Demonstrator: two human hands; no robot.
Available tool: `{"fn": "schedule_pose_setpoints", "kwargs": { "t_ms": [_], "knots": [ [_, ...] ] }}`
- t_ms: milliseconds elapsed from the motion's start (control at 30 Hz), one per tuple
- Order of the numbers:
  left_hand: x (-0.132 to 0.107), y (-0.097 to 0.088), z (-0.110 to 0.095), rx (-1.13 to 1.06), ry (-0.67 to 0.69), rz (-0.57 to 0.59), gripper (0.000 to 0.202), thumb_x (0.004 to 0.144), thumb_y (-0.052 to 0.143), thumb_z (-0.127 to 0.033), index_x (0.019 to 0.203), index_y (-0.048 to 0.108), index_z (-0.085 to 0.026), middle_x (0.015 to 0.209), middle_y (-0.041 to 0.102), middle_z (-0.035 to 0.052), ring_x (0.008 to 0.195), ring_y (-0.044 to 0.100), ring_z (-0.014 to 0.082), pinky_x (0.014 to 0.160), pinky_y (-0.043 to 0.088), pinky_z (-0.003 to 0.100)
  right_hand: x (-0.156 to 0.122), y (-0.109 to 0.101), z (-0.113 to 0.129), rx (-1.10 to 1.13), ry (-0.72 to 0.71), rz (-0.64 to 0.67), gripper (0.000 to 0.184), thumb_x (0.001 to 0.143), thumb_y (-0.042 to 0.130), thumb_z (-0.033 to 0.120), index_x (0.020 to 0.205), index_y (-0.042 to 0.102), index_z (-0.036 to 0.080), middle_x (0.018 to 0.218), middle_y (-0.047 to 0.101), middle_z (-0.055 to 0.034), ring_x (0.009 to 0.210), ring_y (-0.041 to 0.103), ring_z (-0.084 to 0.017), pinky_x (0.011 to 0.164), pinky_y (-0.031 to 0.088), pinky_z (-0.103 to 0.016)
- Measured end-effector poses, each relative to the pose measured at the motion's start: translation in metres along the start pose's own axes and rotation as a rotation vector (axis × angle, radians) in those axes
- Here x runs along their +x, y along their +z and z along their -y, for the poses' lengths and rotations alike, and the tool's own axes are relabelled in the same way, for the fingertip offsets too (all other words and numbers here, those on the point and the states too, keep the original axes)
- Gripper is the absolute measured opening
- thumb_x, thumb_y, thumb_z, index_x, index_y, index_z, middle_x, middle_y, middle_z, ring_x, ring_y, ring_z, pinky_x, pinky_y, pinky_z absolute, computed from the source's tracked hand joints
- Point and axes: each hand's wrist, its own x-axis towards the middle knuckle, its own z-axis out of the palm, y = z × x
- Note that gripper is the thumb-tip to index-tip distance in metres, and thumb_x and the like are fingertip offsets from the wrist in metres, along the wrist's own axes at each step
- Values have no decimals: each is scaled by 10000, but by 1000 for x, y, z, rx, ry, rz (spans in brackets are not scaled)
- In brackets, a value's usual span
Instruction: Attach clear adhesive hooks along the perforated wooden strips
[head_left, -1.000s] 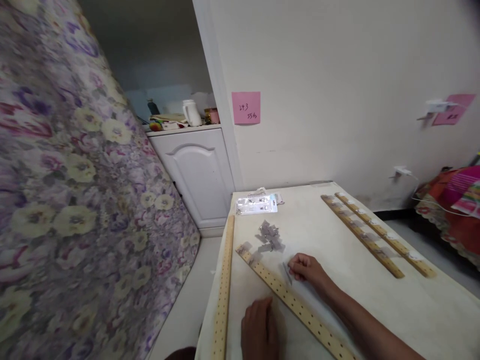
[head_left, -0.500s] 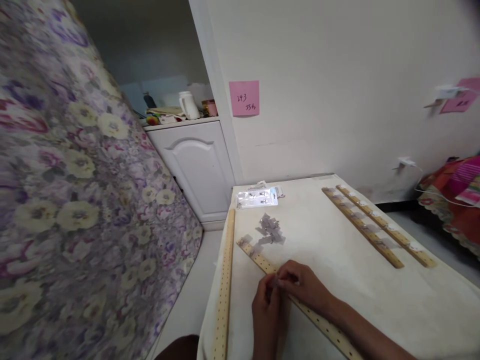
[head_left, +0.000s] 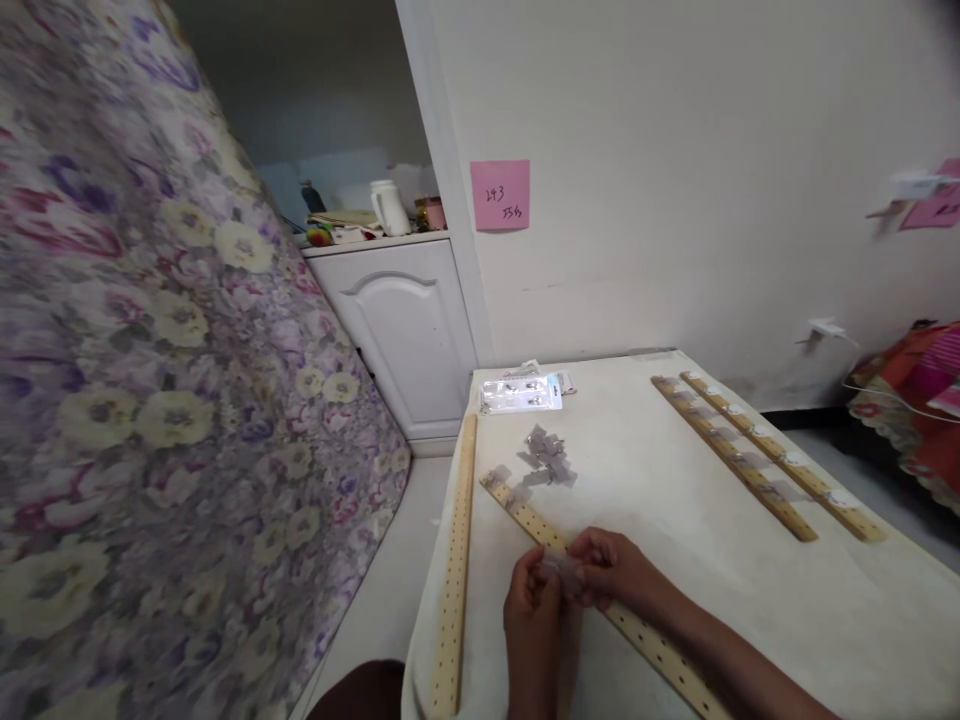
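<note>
Between my fingertips is a small translucent grey plastic piece [head_left: 562, 574], its exact kind too blurred to make out. My left hand [head_left: 531, 600] pinches its left side, and my right hand [head_left: 609, 570] grips its right side. Directly beneath both hands a perforated wooden strip [head_left: 660, 655] runs diagonally across the table. Similar grey pieces [head_left: 499, 488] sit at the strip's far end. Beyond it lies a loose pile of grey pieces [head_left: 547, 456] with small metal parts.
Another perforated wooden strip [head_left: 454, 570] lies along the table's left edge. Two strips with clear pieces on them, a darker one [head_left: 731, 455] and a lighter one [head_left: 787, 460], lie at right. Clear plastic packaging [head_left: 521, 393] rests near the wall. A floral curtain [head_left: 187, 400] hangs at left.
My right hand has shifted slightly right, away from the left, so more of the grey piece shows between them. The camera view has turned a little left.
</note>
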Motion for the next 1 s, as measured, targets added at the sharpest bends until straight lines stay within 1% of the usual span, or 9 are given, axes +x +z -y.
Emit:
{"fn": "schedule_pose_setpoints", "kwargs": {
  "t_ms": [100, 200, 300, 400, 500, 600, 667, 833, 1000],
  "knots": [
    [-1, -2, -1, 92, 46, -28, 396, 763, 603, -339, 1109, 548, -154, 769, 595, 7, 663, 580, 135, 635, 472, 247, 9, 1, 2, 3, -32, -14, 188, 716, 595, 318, 821, 550, 169, 587, 614, 33, 458, 572, -99, 427, 395, -191],
    [-2, -5, -5, 233, 105, -35, 376, 802, 562, -349, 1130, 534, -167, 806, 612, 13, 708, 591, 149, 685, 474, 266, 22, 0, 7, -12, -71, -45, 211, 730, 568, 330, 858, 584, 163, 594, 580, 47, 424, 539, -83, 405, 364, -188],
    [1, -11, -9, 424, 167, -57, 376, 847, 497, -345, 1188, 506, -189, 904, 625, 31, 800, 596, 172, 760, 469, 304, 39, -4, 10, -50, -97, -50, 207, 737, 545, 308, 872, 607, 163, 522, 519, 67, 390, 493, -79, 398, 329, -192],
    [6, -15, -11, 590, 250, -95, 349, 865, 451, -323, 1176, 526, -182, 998, 616, 66, 907, 578, 203, 838, 452, 349, 57, -8, 9, -89, -113, -41, 204, 738, 527, 283, 863, 628, 158, 466, 464, 77, 374, 435, -75, 406, 302, -199],
    [9, -16, -9, 713, 347, -99, 321, 872, 417, -282, 1139, 554, -167, 1036, 598, 90, 980, 540, 222, 892, 428, 378, 72, -10, 7, -124, -131, -48, 204, 727, 511, 238, 852, 647, 149, 486, 474, 68, 386, 424, -72, 424, 301, -205],
    [9, -15, -7, 809, 423, -87, 337, 871, 399, -230, 1166, 549, -168, 1069, 588, 95, 1004, 517, 224, 911, 413, 383, 80, -10, 4, -166, -139, -59, 223, 721, 492, 202, 853, 660, 137, 490, 486, 62, 389, 422, -72, 434, 310, -208],
    [9, -13, -6, 860, 433, -77, 362, 871, 386, -204, 1197, 539, -169, 1081, 588, 95, 1000, 515, 223, 908, 411, 380, 83, -9, 3, -176, -129, -65, 233, 722, 484, 192, 859, 663, 135, 484, 486, 61, 383, 419, -73, 427, 306, -208],
    [10, -11, -7, 929, 398, -64, 407, 880, 345, -171, 1249, 515, -168, 1100, 582, 97, 1005, 508, 220, 906, 406, 366, 90, -7, -1, -184, -125, -64, 244, 732, 468, 190, 871, 662, 135, 468, 490, 62, 364, 413, -76, 413, 311, -207],
    [12, -12, -6, 960, 368, -57, 467, 844, 351, -115, 1288, 486, -170, 1120, 572, 93, 1026, 498, 214, 919, 393, 348, 96, -7, -3, -206, -123, -65, 251, 732, 475, 206, 877, 666, 131, 480, 496, 56, 363, 406, -77, 402, 300, -205]
  ]
}}
